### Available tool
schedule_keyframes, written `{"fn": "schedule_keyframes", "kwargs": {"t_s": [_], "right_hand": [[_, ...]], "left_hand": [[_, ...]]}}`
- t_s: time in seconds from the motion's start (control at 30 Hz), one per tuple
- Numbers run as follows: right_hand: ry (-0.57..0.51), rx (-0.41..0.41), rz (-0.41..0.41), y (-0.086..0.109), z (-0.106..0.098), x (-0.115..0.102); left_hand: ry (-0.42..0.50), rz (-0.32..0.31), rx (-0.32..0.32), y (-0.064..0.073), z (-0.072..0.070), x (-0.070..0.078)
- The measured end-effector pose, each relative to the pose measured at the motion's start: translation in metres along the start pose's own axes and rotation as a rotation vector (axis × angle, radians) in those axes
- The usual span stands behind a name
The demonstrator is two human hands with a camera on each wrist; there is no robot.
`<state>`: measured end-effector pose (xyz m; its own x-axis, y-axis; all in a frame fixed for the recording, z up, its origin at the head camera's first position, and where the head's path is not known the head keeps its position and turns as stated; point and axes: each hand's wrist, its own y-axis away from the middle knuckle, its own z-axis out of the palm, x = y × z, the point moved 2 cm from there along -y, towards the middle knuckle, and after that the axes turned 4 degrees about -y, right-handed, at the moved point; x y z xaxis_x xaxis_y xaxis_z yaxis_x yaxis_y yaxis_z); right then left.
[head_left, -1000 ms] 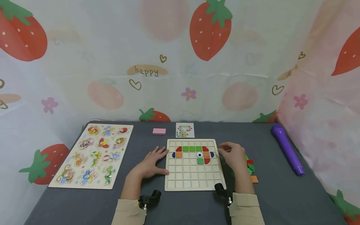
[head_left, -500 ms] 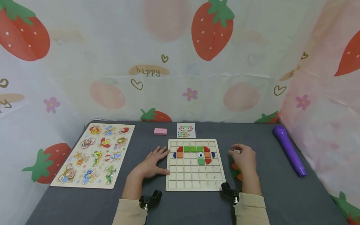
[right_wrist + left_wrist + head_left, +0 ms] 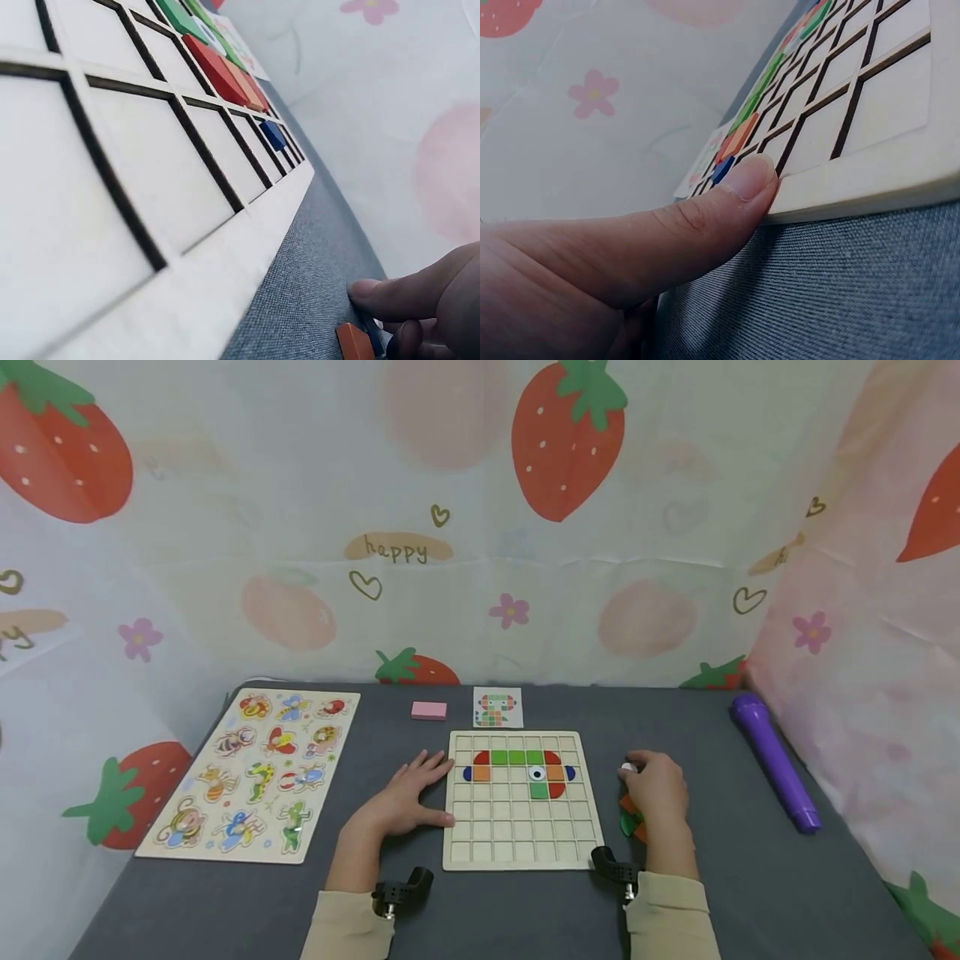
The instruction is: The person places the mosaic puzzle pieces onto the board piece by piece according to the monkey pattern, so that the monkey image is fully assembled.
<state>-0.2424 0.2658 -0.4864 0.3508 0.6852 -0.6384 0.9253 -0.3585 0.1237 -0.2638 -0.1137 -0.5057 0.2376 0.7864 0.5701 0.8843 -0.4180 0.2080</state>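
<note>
A pale wooden grid board (image 3: 510, 832) lies on the dark table. Red, green, orange and blue pieces and a round eye piece (image 3: 536, 773) fill some of its upper squares. My left hand (image 3: 401, 797) rests at the board's left edge, fingers spread; its thumb (image 3: 746, 184) touches the rim in the left wrist view. To the right of the board, my right hand (image 3: 658, 789) pinches a small white piece (image 3: 629, 767) between thumb and fingers. Loose green and orange pieces (image 3: 628, 820) lie partly hidden beneath that hand, an orange one (image 3: 354, 342) showing in the right wrist view.
Behind the board lie a patterned picture card (image 3: 497, 707) and a pink block (image 3: 429, 711). A board of cartoon insects (image 3: 251, 777) takes up the left side. On the far right lies a purple cylinder (image 3: 775, 764). A strawberry-print curtain (image 3: 480, 527) encloses the table's back and sides.
My right hand has moved right, from the board's right edge to over the loose pieces, with the white piece coming into sight in its fingers. My left hand stays at the board.
</note>
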Motion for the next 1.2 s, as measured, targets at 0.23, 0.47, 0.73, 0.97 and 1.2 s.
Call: {"fn": "schedule_keyframes", "kwargs": {"t_s": [0.23,0.47,0.73,0.97,1.2], "right_hand": [[-0.004,0.049,-0.015,0.001,-0.004,-0.001],[-0.095,0.077,-0.106,0.003,-0.006,-0.011],[-0.204,0.061,-0.235,0.005,0.007,-0.035],[-0.213,-0.089,-0.302,0.010,0.022,-0.048],[-0.283,-0.123,-0.321,0.014,0.027,-0.056]], "left_hand": [[-0.014,0.027,-0.001,-0.002,-0.003,0.003],[0.014,0.006,0.001,-0.001,0.000,0.000],[0.018,0.015,0.010,-0.001,0.002,-0.003],[0.012,0.010,0.006,-0.001,0.001,-0.004],[0.011,0.013,0.010,-0.002,0.002,-0.004]]}}
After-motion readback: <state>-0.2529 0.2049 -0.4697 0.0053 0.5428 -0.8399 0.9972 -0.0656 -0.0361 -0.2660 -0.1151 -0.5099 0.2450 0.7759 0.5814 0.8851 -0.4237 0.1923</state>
